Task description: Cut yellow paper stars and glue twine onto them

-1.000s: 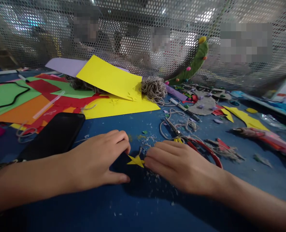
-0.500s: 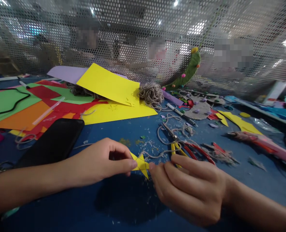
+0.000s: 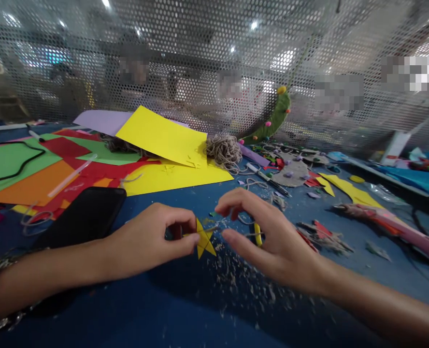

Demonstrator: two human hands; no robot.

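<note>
A small yellow paper star [image 3: 205, 240] is pinched between the thumb and fingers of my left hand [image 3: 164, 237], just above the blue table. My right hand [image 3: 268, 237] hovers to the right of the star, thumb and fingers apart, with nothing gripped between them. A grey yarn strand [image 3: 212, 228] runs from the star toward the right hand; whether a fingertip touches it I cannot tell. Behind the right hand, pliers with yellow handles [image 3: 258, 234] are mostly hidden. Small pale scraps [image 3: 243, 280] lie scattered on the table below the hands.
A black phone [image 3: 87, 217] lies at the left beside coloured paper sheets [image 3: 19, 164]. Yellow sheets [image 3: 171, 181] and a grey yarn ball [image 3: 223, 151] are farther back. On the right lies a pink glue gun [image 3: 392, 224]. A perforated metal screen [image 3: 185, 63] stands behind the table.
My right hand has let go of the star's right point, moved slightly up and opened. The left hand still holds the star, now turned more upright.
</note>
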